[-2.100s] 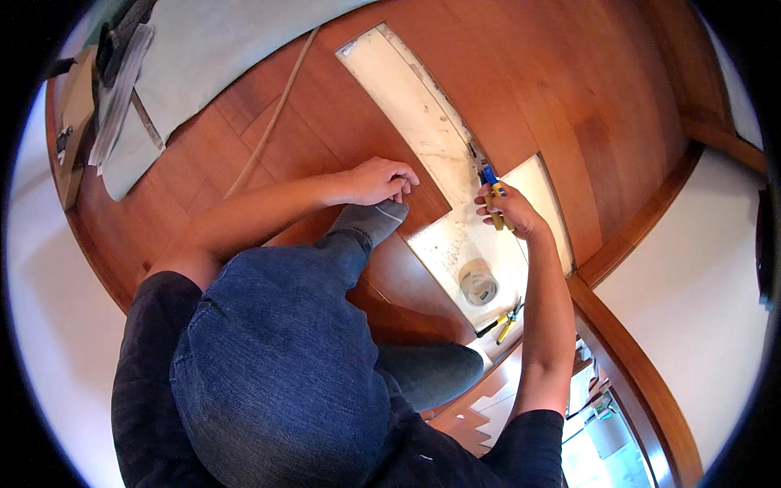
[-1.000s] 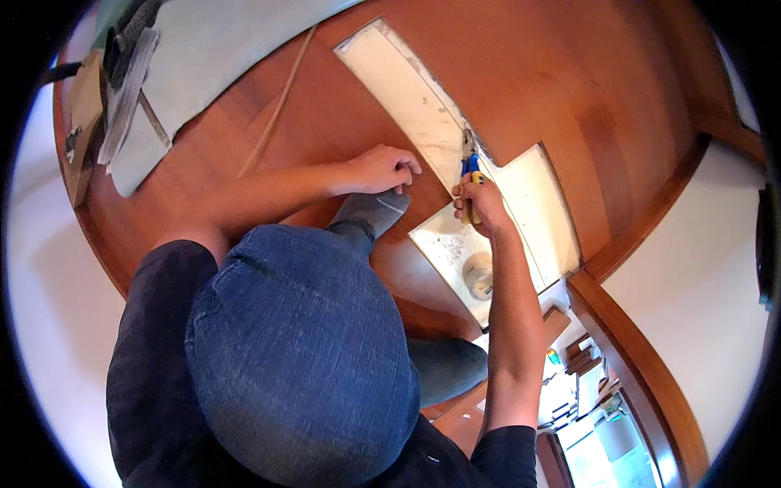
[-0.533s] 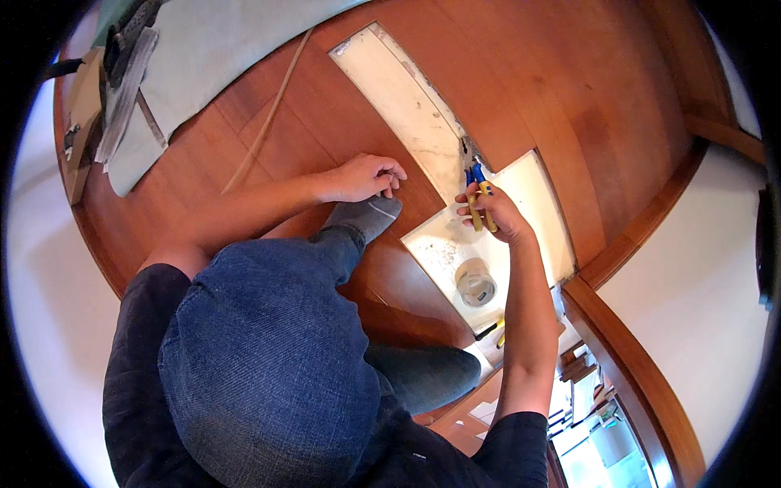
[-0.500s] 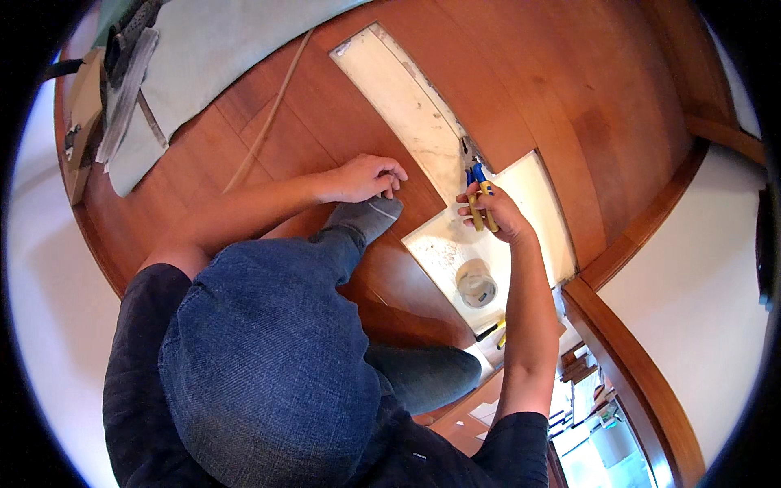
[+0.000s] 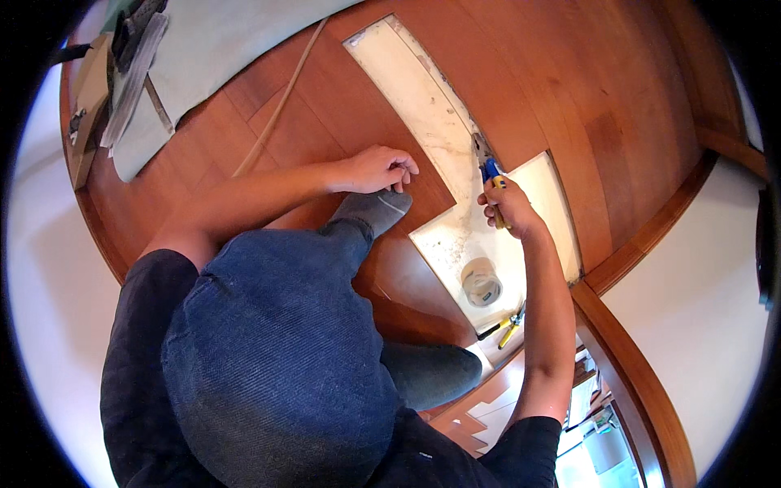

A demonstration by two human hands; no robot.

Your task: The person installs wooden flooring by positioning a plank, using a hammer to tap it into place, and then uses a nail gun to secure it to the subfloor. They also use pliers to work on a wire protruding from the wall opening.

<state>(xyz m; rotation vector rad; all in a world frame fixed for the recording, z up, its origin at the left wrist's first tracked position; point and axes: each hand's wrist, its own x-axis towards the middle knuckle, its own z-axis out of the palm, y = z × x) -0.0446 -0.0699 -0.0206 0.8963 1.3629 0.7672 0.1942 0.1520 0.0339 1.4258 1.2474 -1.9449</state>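
My right hand is closed round the handles of a pair of pliers with blue and yellow grips. The metal jaws point away from me and meet the cut edge of the reddish-brown floorboards, beside the opened strip. What the jaws touch is too small to tell. My left hand hangs loosely curled just above my grey-socked foot, with nothing visible in it. Pale subfloor shows where boards are absent.
A clear round tub stands on the pale subfloor. Near it, by my right forearm, lies a yellow-and-black tool. A long thin strip crosses the boards at left. A light sheet covers the far left floor; a wooden doorframe rises at right.
My right hand has squeezed the spread plier handles together, and the jaws now sit against the board edge. My left hand keeps its place over the foot. The view has shifted slightly.
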